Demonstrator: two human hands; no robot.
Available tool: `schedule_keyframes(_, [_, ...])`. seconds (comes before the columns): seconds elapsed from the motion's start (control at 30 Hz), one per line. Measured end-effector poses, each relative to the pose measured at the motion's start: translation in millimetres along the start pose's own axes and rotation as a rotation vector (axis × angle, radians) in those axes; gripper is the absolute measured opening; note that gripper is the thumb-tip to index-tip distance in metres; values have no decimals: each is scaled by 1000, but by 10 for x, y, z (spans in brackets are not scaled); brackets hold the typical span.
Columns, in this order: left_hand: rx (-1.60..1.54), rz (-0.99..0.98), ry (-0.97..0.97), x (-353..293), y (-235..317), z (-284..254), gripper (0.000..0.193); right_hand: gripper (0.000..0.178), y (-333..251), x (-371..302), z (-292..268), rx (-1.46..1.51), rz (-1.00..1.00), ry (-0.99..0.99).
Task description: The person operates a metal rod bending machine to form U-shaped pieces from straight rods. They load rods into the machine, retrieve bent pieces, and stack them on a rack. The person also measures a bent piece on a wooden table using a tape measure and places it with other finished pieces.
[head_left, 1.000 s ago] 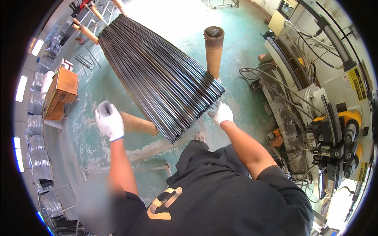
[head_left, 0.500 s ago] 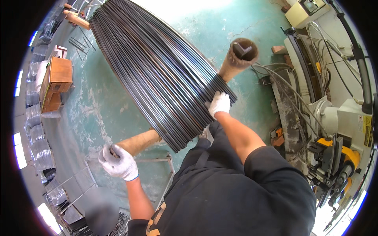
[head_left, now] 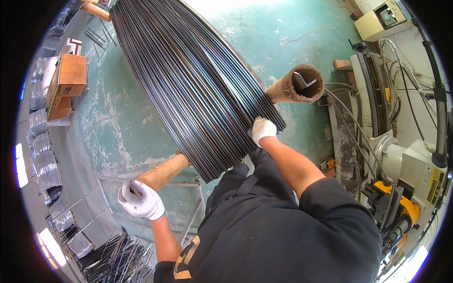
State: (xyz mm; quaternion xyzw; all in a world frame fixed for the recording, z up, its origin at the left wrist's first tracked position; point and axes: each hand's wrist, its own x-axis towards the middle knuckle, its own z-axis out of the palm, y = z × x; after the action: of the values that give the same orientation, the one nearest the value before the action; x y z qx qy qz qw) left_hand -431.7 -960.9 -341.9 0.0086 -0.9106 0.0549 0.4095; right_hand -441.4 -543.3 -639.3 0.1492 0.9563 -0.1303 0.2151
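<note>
Resting, in the head view, on the near edge of long black metal rods (head_left: pixel 188 85) laid between two brown cardboard tubes (head_left: pixel 163 173), by their right corner, the white-gloved right hand (head_left: pixel 262 130) is well apart from the white-gloved left hand (head_left: pixel 141 199), curled at the left tube's outer end, either one's grip impossible to tell.

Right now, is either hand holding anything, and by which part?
Right hand: at the near ends of the black rods. Left hand: overlapping the end of the brown tube. Whether either grips cannot be told.
</note>
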Motion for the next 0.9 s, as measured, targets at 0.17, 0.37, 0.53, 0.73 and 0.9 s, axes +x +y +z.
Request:
schedule_keyframes(0.17, [16,-42,-10,-9,6,16,13,56,46,131,48,54,1,-64])
schedule_keyframes(0.37, [39,-39,28,15,8,2,13,48,-8,18,-158,178,84,-121])
schedule_keyframes(0.53, [21,-32,49,-15,-25,-13,16,59,124,-120,-710,465,55,-241])
schedule_keyframes(0.73, [15,-69,26,11,-12,-75,13,52,308,-113,-645,1336,243,-498])
schedule_keyframes(0.9, [-208,-143,3,51,-5,-174,13,36,265,-340,-753,1349,108,-528])
